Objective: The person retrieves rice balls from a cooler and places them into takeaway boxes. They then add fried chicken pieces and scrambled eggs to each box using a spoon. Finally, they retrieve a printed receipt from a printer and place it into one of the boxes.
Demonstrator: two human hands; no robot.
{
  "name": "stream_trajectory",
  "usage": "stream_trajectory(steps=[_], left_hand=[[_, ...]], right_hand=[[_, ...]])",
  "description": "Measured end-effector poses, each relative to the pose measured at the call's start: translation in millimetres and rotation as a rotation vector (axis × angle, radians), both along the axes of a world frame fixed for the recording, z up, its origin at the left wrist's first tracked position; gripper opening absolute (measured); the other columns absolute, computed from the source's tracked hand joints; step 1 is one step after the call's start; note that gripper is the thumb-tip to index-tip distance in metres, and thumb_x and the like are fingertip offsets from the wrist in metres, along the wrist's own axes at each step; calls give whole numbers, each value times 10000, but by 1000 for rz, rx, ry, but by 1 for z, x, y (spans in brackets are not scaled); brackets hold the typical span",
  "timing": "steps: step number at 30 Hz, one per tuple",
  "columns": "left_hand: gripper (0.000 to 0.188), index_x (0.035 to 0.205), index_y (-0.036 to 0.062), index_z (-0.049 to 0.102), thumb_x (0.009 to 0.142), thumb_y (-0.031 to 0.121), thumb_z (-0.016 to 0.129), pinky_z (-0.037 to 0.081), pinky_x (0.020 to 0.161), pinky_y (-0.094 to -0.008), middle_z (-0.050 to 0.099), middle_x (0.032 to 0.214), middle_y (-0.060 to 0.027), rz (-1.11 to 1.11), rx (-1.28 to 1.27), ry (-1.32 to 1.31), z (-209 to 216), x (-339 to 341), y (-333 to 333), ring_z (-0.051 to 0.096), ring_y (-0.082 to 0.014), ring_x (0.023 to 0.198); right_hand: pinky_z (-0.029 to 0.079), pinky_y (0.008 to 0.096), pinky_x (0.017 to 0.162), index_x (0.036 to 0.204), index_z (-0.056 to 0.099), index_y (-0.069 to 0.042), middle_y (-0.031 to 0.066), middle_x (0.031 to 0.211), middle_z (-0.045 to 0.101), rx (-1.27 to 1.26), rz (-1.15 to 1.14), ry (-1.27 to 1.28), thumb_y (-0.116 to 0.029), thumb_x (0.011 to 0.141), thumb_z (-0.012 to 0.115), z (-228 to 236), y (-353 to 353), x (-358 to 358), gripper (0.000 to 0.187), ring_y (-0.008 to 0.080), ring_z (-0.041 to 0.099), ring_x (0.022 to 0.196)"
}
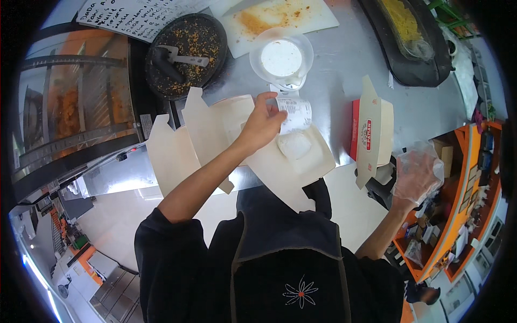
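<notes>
My left hand (263, 123) pinches the edge of a white printed paper slip (295, 114), thumb and fingers closed. That slip hangs above an opened cardboard food box (316, 161), whose inside holds a white rounded mound (294, 145). Beneath my left forearm are further opened boxes, one of them a cream box (207, 126). Off to the right, my right hand (417, 173) wears a clear, crumpled plastic glove. It is beyond the table's front edge, near a black object (382, 188); the glove obscures how its fingers are set.
A folded red-and-cream box (371, 132) stands at the right. Behind the slip is a round clear-rimmed container (281, 58). A black pan (188, 54) with crumbs and a utensil, a stained white cutting board (274, 21) and a black tray (412, 43) with yellow food line the back. A glass-fronted cabinet (75, 97) is left.
</notes>
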State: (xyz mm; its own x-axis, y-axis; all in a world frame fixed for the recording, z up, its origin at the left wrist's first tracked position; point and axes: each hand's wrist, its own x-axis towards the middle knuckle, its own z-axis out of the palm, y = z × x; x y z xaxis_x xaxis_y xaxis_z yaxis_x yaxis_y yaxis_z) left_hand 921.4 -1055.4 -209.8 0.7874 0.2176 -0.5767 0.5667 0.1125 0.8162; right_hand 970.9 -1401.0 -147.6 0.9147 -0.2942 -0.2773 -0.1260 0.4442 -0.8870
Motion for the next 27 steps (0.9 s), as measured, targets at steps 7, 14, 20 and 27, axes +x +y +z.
stream_trajectory(steps=[7, 14, 20, 27], left_hand=[[417, 1226, 41, 380, 842, 97, 531, 513, 649, -373, 595, 766, -167, -525, 247, 214, 18, -2, -1, 638, -252, 742], [313, 1142, 44, 487, 871, 200, 507, 493, 698, -427, 617, 812, -184, -874, 790, 94, 38, -6, -14, 614, -332, 792], [312, 1110, 40, 535, 829, 176, 530, 477, 769, -395, 589, 966, -151, -827, 656, -485, 79, -25, -74, 575, -289, 900], [191, 926, 35, 523, 805, 181, 550, 443, 727, -375, 533, 859, -120, -326, 366, -914, 104, 7, -185, 551, -246, 809]], right_hand=[[161, 588, 1047, 1415, 213, -223, 79, 1465, 207, 73, 85, -90, -648, 849, 324, -9, -3, 7, 715, 374, 193, 1323], [164, 615, 1031, 1349, 348, -201, 135, 1451, 219, 82, 94, -201, -642, 812, 433, -7, -1, 33, 700, 422, 220, 1297], [134, 648, 1027, 1298, 421, -176, 191, 1435, 215, 341, 300, -310, -655, 776, 487, 19, 11, 45, 712, 469, 152, 1307], [84, 672, 1025, 1289, 441, -171, 190, 1439, 203, 506, 546, -452, -635, 733, 553, 34, 51, 48, 733, 496, 85, 1313]])
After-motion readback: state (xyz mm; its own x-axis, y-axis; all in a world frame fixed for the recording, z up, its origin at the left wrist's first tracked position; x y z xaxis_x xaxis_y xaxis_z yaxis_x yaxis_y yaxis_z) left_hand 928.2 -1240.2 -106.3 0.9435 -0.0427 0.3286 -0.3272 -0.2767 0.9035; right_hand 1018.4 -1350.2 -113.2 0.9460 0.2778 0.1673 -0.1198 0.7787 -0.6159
